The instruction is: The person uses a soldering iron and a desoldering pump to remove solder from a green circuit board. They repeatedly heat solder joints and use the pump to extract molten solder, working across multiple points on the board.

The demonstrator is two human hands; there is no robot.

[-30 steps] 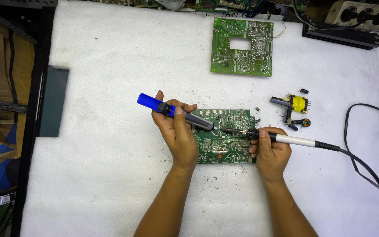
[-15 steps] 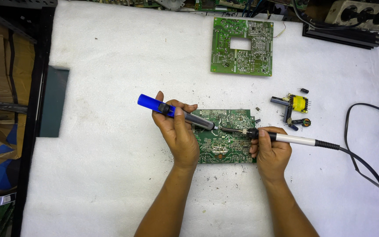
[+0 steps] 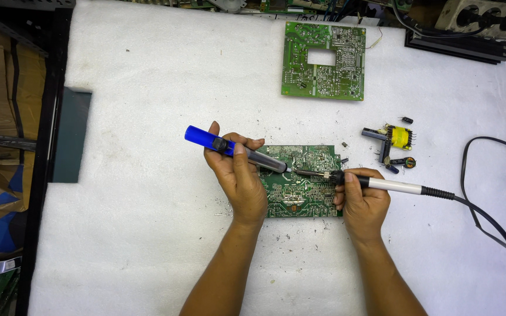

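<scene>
Blue desoldering pump [image 3: 235, 150] gripped by left hand [image 3: 240, 178]; soldering iron [image 3: 376, 185] gripped by right hand [image 3: 363, 202]; circuit board [image 3: 303, 181] partly hidden beneath both; tips' contact indiscernible.

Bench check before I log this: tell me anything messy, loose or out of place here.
Dark specks of debris lie scattered on the white mat around the circuit board under both hands. Small loose parts, including a yellow transformer, lie apart to the board's right. Nothing looks spilled or broken.

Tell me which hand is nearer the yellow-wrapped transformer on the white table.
Right. The right hand, holding the soldering iron, sits just below-left of the transformer; the left hand is far left.
</scene>
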